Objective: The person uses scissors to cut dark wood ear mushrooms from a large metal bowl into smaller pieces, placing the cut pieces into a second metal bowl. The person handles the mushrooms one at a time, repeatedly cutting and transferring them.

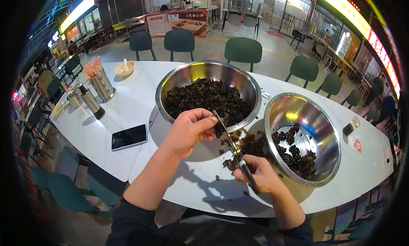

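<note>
My left hand (195, 129) pinches a dark piece of wood ear fungus (219, 128) near the front rim of a large steel bowl (209, 67). That bowl holds a heap of dark wood ear fungus (204, 97). In my right hand (257, 172) are kitchen scissors (235, 148) with black and grey handles, their blades pointing up at the pinched piece. Brown fungus scraps (252, 144) lie on the white table beneath and beside the blades. To the right, a second steel bowl (322, 131) contains a smaller amount of dark fungus (298, 156).
A smartphone (129, 137) lies left of my left forearm. Farther left stand a steel holder with wrapped chopsticks (102, 84), a metal dispenser (92, 102) and a small bowl with a spoon (124, 69). A small glass jar (351, 126) is at the right. Green chairs (243, 51) surround the white table (172, 188).
</note>
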### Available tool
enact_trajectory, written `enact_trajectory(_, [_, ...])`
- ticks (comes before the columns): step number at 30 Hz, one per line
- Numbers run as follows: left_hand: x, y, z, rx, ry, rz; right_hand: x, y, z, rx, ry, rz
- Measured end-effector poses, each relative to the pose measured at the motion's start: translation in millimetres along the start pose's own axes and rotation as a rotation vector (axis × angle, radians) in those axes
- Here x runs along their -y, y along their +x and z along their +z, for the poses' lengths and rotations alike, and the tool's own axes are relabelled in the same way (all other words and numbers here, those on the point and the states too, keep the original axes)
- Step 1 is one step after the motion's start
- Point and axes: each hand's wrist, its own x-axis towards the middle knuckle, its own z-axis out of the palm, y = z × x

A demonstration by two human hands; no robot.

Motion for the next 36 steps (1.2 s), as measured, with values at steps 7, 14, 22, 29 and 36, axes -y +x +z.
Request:
enact_trajectory(7, [-6.9, 11.8, -6.5, -0.148, -0.243, 0.006, -1.3, 19.9, 1.9, -0.027, 0.14, 0.008])
enact_trajectory(14, [19.5, 19.0, 8.3, -0.199, -0.664, 0.052, -4.4, 30.9, 26.5, -0.164, -0.302, -0.089])
enact_trajectory(22, [19.0, 21.9, 9.7, -0.334, -0.429, 0.118, 0.8, 33.9, 27.7, -0.122, 0.131, 0.045])
enact_trajectory(29, [7.1, 24.6, -1.2, -0.208, -0.201, 0.092, -7.2, 31.9, 19.2, -0.203, -0.212, -0.031])
enact_trajectory(36, [6.8, 24.4, -0.4, -0.251, 0.105, 0.241, -6.8, 35.9, 22.3, -0.15, -0.209, 0.016])
